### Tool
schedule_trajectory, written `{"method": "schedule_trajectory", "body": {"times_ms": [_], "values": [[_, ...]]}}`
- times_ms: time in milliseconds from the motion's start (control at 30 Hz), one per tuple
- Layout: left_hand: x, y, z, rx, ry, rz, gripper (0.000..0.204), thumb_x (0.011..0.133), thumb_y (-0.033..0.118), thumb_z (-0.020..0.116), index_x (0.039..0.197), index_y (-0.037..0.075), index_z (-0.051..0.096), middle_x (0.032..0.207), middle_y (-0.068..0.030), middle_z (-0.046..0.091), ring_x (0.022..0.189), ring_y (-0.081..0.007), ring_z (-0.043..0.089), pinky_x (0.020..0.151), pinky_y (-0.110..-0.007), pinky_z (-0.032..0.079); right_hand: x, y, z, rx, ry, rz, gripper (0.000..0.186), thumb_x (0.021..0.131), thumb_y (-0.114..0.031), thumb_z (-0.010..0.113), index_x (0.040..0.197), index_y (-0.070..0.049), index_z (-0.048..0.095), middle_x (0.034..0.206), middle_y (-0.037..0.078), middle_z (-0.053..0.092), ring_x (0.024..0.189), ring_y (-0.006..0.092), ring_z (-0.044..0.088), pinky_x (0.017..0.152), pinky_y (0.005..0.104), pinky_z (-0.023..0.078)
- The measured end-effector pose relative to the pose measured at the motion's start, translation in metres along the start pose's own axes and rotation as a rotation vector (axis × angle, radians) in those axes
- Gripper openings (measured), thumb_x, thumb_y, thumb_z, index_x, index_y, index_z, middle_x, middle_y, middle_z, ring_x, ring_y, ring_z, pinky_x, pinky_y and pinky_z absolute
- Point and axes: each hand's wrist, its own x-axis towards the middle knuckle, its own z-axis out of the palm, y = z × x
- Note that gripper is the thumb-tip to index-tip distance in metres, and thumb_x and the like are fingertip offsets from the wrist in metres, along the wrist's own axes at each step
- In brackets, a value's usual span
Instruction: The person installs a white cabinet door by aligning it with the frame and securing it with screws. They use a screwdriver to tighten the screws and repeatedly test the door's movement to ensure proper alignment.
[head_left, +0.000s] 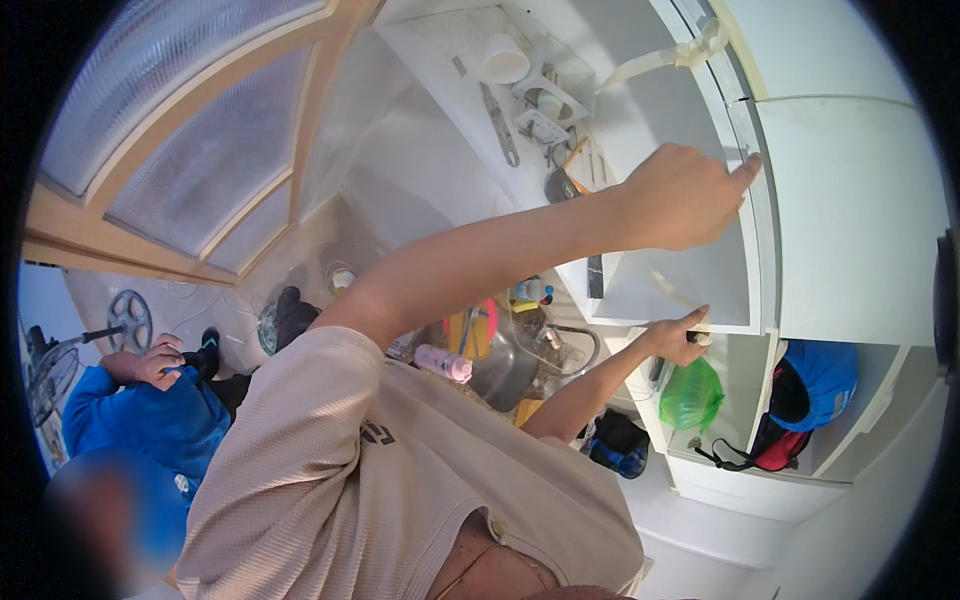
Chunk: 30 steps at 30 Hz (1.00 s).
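My left hand (690, 197) reaches across to an upright white cabinet edge (768, 235). Its index finger is stretched out against that edge, while the other fingers are curled; what they hold, if anything, is hidden. Lower down, my right hand (677, 340) is at the bottom front edge of the white cabinet box (725, 290). One finger points up along it, and the rest close around a small thing with a dark end, too small to name. Just below that hand hangs a green plastic bag (690, 395). A strip of masking tape (665, 60) dangles from the upper cabinet edge.
Loose tools and fittings, with a putty knife (498, 125) and a white cup (505, 60), lie on a white surface. A sink (505, 375), a pink bottle (443, 362) and a blue backpack (820, 385) are below. A person in blue (150, 415) sits at left beside a glazed door (215, 150).
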Motion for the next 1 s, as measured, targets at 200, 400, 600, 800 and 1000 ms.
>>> {"method": "schedule_trajectory", "body": {"times_ms": [200, 400, 600, 800, 1000], "values": [[-0.017, -0.033, 0.005, -0.228, 0.418, -0.026, 0.031, 0.096, 0.025, 0.066, 0.124, 0.012, 0.068, 0.088, -0.0077, 0.074, 0.064, -0.0306, 0.07, 0.065, -0.044, 0.056, 0.002, -0.001, -0.001, -0.022, 0.002, -0.007, 0.047, 0.084, -0.035, 0.087, 0.073, 0.004, 0.064, 0.067, 0.015, 0.06, 0.059, 0.0317, 0.056, 0.058, 0.0451, 0.044], [0.012, -0.072, -0.029, 0.173, 0.651, 0.254, 0.033, 0.094, 0.036, 0.073, 0.121, 0.018, 0.073, 0.123, 0.0002, 0.064, 0.109, -0.0221, 0.061, 0.089, -0.04, 0.052, 0.004, 0.001, -0.001, -0.058, 0.014, -0.029, 0.046, 0.084, -0.034, 0.087, 0.073, 0.004, 0.063, 0.067, 0.014, 0.06, 0.06, 0.032, 0.056, 0.059, 0.0456, 0.044], [0.042, -0.095, -0.042, 0.43, 0.569, 0.414, 0.034, 0.084, 0.042, 0.079, 0.11, 0.02, 0.077, 0.122, 0.0066, 0.066, 0.121, -0.0177, 0.054, 0.103, -0.041, 0.036, 0.004, -0.012, 0.001, -0.021, -0.001, 0.023, 0.044, 0.084, -0.032, 0.087, 0.073, 0.004, 0.064, 0.068, 0.014, 0.059, 0.061, 0.0315, 0.057, 0.059, 0.0463, 0.044], [0.046, -0.096, -0.085, 0.373, 0.339, 0.429, 0.036, 0.095, 0.025, 0.073, 0.126, 0.008, 0.068, 0.132, -0.0104, 0.063, 0.125, -0.0251, 0.052, 0.104, -0.048, 0.035, 0.002, 0.007, 0.0, -0.036, 0.0, -0.011, 0.041, 0.084, -0.03, 0.087, 0.076, 0.004, 0.066, 0.071, 0.014, 0.062, 0.062, 0.0314, 0.059, 0.06, 0.0462, 0.045], [0.061, -0.117, -0.079, 0.47, 0.377, 0.536, 0.029, 0.085, 0.036, 0.076, 0.111, 0.023, 0.078, 0.122, 0.0067, 0.062, 0.123, -0.0198, 0.05, 0.105, -0.044, 0.029, 0.005, -0.004, -0.002, -0.06, -0.035, 0.06, 0.037, 0.085, -0.028, 0.087, 0.079, 0.004, 0.069, 0.074, 0.014, 0.065, 0.064, 0.0306, 0.062, 0.061, 0.045, 0.047]]}}
